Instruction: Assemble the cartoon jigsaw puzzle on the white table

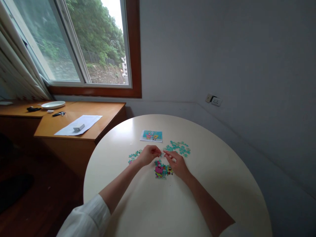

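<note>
The work was partly done. A joined patch of puzzle (160,171) lay on the white table (143,210), just below the hands, with a pink figure and a yellow one showing in it. Its outline was ragged, and the right hand (179,164) came close to its yellow side, so its full extent there could not be told.

Much was left. One loose heap of pieces (182,148), mostly teal and pale green, spread beyond the right hand; a smaller scatter of pieces (134,156) lay beside the left hand (149,155), partly behind it. Near the far side sat a picture card (151,135) with similar pink and yellow figures (a fuller scene than the patch showed).

The two hands nearly met above the patch. The left thumb and fingertips were drawn close together at a small piece (161,154), though whether they gripped it could not be told. The right thumb and forefinger stood narrowly apart; whether anything was pinched at their tips was too small to tell.
</note>
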{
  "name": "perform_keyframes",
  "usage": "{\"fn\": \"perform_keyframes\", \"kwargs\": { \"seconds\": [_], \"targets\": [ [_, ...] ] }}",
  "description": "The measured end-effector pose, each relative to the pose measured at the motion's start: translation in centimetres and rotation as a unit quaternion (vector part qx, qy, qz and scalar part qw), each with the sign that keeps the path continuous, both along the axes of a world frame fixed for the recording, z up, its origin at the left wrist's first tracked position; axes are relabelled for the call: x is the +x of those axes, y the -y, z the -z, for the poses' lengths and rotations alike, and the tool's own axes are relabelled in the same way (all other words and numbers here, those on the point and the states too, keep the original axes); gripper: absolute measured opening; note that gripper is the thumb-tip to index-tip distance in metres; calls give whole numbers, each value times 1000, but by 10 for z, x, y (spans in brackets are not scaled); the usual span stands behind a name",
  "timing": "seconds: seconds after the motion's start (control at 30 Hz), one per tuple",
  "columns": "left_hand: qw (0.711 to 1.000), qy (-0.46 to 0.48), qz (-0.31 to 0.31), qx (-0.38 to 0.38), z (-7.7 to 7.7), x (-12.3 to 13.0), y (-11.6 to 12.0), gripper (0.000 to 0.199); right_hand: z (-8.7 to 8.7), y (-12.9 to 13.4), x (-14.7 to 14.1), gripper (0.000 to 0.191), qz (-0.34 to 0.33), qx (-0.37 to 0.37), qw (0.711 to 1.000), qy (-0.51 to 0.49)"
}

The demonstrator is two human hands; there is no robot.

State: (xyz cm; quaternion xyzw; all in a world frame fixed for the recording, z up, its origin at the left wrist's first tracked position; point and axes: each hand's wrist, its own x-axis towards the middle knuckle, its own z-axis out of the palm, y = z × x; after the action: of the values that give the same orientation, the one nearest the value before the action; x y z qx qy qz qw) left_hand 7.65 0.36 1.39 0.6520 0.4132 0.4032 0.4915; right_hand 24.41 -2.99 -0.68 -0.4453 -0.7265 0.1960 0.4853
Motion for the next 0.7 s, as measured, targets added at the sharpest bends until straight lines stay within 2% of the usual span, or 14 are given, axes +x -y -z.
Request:
{"fn": "perform_keyframes", "kwargs": {
  "seconds": [0.17, 0.43, 0.57, 0.7],
  "targets": [
    [1000, 26, 10, -8, 21, 8, 0, 7, 3, 0, 0, 27, -4, -63, 998, -12],
    [998, 59, 1, -5, 28, 7, 7, 9, -2, 1, -1, 11, 5, -96, 995, -2],
    [999, -2, -40, 32, 29, 5, 9, 6, -3, 1, 0, 15, 8, -101, 995, 0],
    [985, -108, -78, 112, 17, -2, 14, 7, -2, -1, 3, 12, 17, -106, 994, 19]
  ]
}}
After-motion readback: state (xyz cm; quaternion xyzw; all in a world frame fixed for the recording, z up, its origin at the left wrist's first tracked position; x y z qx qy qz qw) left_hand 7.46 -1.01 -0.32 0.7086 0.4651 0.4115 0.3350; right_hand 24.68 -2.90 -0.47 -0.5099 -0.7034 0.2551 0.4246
